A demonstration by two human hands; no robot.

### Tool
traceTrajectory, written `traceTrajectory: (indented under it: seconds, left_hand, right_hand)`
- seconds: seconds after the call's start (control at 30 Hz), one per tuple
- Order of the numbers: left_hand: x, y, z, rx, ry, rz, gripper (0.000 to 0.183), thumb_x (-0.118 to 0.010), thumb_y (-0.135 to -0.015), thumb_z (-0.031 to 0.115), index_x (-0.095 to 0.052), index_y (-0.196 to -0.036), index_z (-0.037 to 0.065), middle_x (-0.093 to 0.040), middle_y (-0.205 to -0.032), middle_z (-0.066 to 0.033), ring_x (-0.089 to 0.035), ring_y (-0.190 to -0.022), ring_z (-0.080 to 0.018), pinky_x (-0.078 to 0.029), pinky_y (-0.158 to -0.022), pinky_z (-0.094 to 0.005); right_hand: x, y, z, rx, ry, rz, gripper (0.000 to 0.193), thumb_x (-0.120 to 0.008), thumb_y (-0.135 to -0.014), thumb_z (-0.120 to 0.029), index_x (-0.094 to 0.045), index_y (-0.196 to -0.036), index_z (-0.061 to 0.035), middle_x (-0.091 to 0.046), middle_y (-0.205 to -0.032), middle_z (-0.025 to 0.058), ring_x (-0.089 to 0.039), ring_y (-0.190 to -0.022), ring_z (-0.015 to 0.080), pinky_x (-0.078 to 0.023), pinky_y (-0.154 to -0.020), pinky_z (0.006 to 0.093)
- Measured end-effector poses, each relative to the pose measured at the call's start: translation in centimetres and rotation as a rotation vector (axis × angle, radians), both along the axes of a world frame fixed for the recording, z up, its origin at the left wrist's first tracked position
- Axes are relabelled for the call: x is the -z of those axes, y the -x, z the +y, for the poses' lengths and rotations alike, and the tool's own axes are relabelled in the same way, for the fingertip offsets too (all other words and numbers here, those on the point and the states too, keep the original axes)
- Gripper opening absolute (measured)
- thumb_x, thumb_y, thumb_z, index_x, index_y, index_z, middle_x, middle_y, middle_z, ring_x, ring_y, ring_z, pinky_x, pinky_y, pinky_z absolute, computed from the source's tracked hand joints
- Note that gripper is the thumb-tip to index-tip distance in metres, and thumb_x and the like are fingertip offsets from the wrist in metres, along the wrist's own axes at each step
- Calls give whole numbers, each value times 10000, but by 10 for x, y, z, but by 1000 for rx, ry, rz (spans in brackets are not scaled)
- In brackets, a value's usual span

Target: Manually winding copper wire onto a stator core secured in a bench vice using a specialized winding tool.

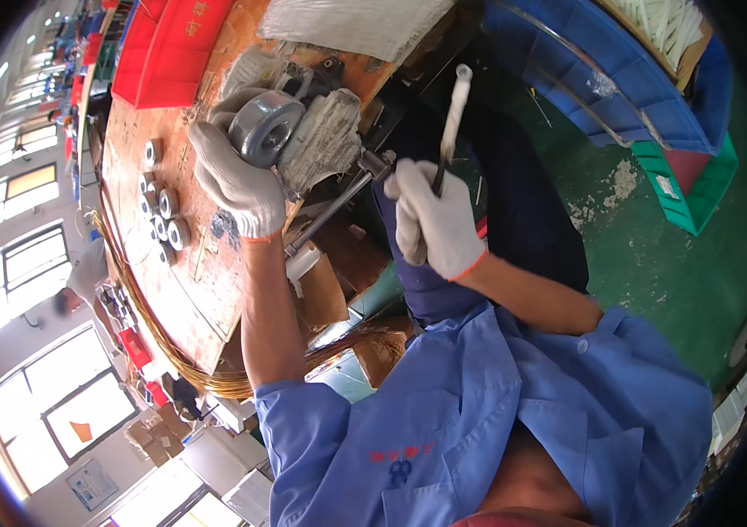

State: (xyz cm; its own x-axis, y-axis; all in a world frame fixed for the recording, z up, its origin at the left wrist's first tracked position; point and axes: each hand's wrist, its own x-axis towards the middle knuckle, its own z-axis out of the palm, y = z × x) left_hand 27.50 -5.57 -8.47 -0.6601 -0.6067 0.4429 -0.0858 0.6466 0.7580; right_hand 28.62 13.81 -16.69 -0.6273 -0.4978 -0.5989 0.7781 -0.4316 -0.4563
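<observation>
My left hand, in a white glove, is closed around the near side of a thick, shiny grey ring with a hole through its middle. The ring rests against a rough, pale grey block at the bench edge; some of my fingers are hidden behind it. In my right hand, also gloved, is a rod-shaped tool with a white-wrapped shaft, a dark lower part and a small round end pointing away from me. Its exact kind is unclear. Beside this hand a metal bar runs below the bench edge.
Several small grey rings stand on the wooden bench. A red bin sits at its far left. Long brass-coloured rods curve along the near side. Blue and green bins stand at right.
</observation>
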Motion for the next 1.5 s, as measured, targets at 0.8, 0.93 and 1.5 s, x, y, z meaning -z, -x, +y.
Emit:
traceTrajectory:
  seconds: [0.8,0.93,1.5]
  left_hand:
    - [10,-86,-36,50,-91,135,334,-459,-1126,182,-679,-1007,-39,-729,-1059,-122,-656,-987,-209,-506,-935,-333]
    - [46,-217,-38,-282,-105,-17,230,-503,-1082,68,-677,-987,-50,-697,-984,-129,-633,-866,-164,-524,-816,-308]
    - [214,-567,-180,-1680,-281,-462,450,-610,-971,327,-633,-1238,-34,-722,-1120,-283,-733,-964,-422,-604,-857,-488]
  right_hand:
    - [24,156,-1,75,-88,1771,264,-602,-942,-91,-730,-1155,-2,-737,-1054,135,-693,-829,255,-545,-689,339]
    - [38,161,23,167,-297,1449,292,-533,-979,-74,-744,-1149,37,-708,-840,78,-588,-626,116,-459,-565,255]
    - [-11,55,61,-512,-747,1021,354,-566,-1118,-258,-559,-1365,-4,-627,-679,52,-440,-356,81,-330,-310,253]
